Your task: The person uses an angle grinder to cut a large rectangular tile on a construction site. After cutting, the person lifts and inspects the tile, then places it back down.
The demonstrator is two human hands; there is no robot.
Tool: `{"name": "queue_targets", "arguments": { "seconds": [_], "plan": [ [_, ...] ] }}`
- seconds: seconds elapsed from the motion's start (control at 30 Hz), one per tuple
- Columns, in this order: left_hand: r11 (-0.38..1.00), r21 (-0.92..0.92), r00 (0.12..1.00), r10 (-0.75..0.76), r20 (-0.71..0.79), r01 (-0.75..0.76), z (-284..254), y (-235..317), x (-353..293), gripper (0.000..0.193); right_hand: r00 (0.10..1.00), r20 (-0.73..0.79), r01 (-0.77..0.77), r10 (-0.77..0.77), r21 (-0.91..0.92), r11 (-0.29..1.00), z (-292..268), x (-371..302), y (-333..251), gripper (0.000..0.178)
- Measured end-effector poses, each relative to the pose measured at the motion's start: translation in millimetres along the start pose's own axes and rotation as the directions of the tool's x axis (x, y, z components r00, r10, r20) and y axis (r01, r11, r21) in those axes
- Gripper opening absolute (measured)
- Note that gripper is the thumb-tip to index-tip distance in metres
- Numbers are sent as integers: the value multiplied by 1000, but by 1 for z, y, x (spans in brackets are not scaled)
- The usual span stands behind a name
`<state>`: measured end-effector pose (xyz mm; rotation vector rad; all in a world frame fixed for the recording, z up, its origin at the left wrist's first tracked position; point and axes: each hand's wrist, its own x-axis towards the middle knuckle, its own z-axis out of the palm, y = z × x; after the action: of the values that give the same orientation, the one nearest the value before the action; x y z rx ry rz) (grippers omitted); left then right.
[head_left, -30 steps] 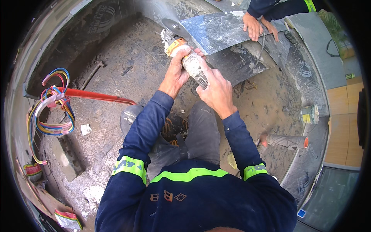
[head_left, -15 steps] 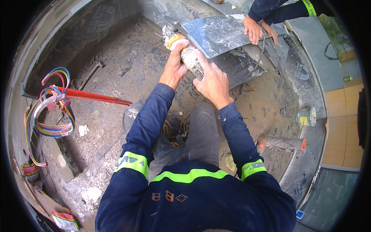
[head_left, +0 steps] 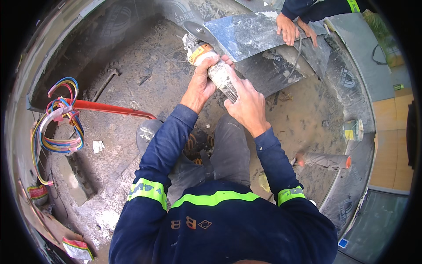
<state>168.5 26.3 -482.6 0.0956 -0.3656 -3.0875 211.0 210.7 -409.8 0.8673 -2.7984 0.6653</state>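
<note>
A dusty angle grinder (head_left: 222, 78) with an orange band is held out in front of me in both hands. Its round disc (head_left: 197, 31) sits at the far end, close by the left edge of a grey stone slab (head_left: 250, 37); I cannot tell whether they touch. My left hand (head_left: 203, 83) grips the grinder near its head. Round the rear of the body wraps my right hand (head_left: 249, 103). On the slab's right part rest both hands of another person (head_left: 288, 30) in dark sleeves.
Beneath the slab lies a dark sheet (head_left: 268, 72) on the muddy floor. Bundled coloured conduits (head_left: 63, 127) and a red pipe (head_left: 110, 108) stand left. At right are a wrapped pipe (head_left: 325, 160) and a small bucket (head_left: 353, 130). A block (head_left: 78, 178) lies lower left.
The grinder has drawn slightly toward me and turned, so its disc shows more of its face. Both my hands keep their grip. The other person's hands stay on the slab.
</note>
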Motion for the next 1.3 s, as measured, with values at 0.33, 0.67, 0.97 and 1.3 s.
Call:
{"name": "queue_targets", "arguments": {
  "seconds": [0.33,0.67,0.97,1.3],
  "plan": [
    [999,37,999,30,-20,-29,2,-1,3,35,999,-24,27,-26,27,999,3,3,5,97],
    [997,-20,996,74,50,-73,-4,14,33,31,1000,-5,26,-26,-12,1000,10,33,0,102],
    [998,-44,996,45,71,-42,-2,16,33,31,998,51,-24,28,-72,997,5,35,-7,99],
    [1000,12,1000,12,4,-12,13,-3,-9,39,999,-14,36,-36,4,999,-3,-2,1,98]
  ]
}}
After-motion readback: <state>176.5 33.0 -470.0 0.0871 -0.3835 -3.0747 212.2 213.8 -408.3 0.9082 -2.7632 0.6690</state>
